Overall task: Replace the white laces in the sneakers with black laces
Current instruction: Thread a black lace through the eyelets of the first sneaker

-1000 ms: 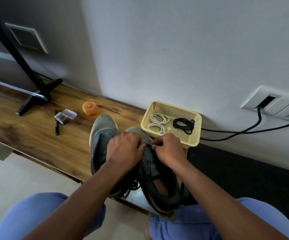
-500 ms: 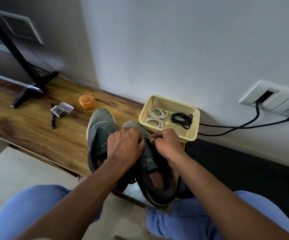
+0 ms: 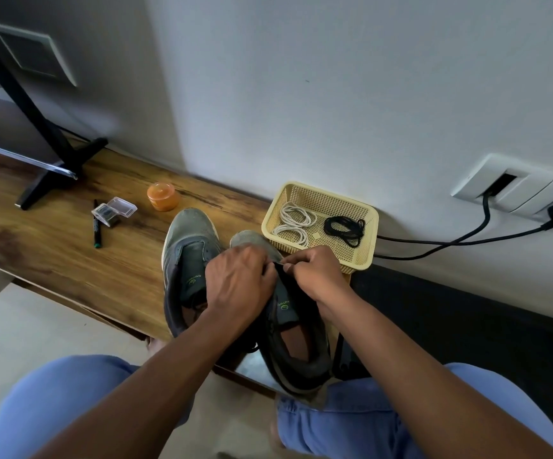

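Observation:
Two grey-green sneakers stand side by side on the wooden bench edge: the left sneaker (image 3: 185,246) and the right sneaker (image 3: 296,339). Over the right sneaker's lace area, my left hand (image 3: 238,283) and my right hand (image 3: 315,273) meet, fingers pinched on a black lace (image 3: 280,268). More of that lace hangs dark below my left hand. Behind them a yellow basket (image 3: 366,250) holds two coiled white laces (image 3: 293,223) and one coiled black lace (image 3: 344,228).
An orange jar (image 3: 162,196), a clear plastic case (image 3: 113,212) and a pen (image 3: 96,226) lie on the bench (image 3: 53,246) to the left. A black stand foot (image 3: 56,173) is at far left. Black cables (image 3: 467,235) run from wall sockets.
The view shifted slightly. Both hands stay pinched together over the right sneaker, with small finger movements on the black lace.

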### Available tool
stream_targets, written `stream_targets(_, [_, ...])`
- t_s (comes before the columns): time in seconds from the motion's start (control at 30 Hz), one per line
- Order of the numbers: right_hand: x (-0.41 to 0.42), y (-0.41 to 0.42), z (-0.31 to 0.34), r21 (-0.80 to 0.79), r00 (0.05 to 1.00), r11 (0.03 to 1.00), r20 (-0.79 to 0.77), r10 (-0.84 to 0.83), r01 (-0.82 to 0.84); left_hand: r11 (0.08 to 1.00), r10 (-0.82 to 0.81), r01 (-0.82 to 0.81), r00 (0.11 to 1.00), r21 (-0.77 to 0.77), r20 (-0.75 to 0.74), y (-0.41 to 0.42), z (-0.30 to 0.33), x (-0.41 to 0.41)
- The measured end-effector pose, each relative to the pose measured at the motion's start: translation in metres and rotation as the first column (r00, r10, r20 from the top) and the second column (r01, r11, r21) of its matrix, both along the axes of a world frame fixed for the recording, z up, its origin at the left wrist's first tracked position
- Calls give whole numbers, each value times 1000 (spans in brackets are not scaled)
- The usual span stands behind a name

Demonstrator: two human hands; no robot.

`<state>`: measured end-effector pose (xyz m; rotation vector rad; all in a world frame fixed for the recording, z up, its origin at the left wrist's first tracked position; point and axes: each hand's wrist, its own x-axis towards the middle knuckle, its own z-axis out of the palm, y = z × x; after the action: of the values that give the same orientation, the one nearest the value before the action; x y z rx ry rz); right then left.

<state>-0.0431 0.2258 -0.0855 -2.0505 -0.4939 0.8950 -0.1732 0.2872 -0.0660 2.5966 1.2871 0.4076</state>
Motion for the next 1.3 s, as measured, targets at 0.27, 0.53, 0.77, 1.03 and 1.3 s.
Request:
stream_targets(0.27, [2,-3,7,31,996,999,-82,-21,24,1000,13,-11,995,-18,96,-3,5,-3])
stream_targets(0.53, [1,-1,2,35,995,998,-89,-39,42,1000,-8,8,1000,12,26,-3,3,-3])
stream_targets(0.77, [-1,-1,3,41,995,998,-98,-34,38,996,-39,45,996,72,-81,-1,-1,-1])
stream_targets(1.03, [-1,-1,1,26,998,999,-62,-21,23,993,-68,81,987,82,-146,1,-2,0])
stream_targets(1.3, [1,0,-3,4,998,999,46,48,-48,985,-119,134,984,106,-134,5,-9,0])
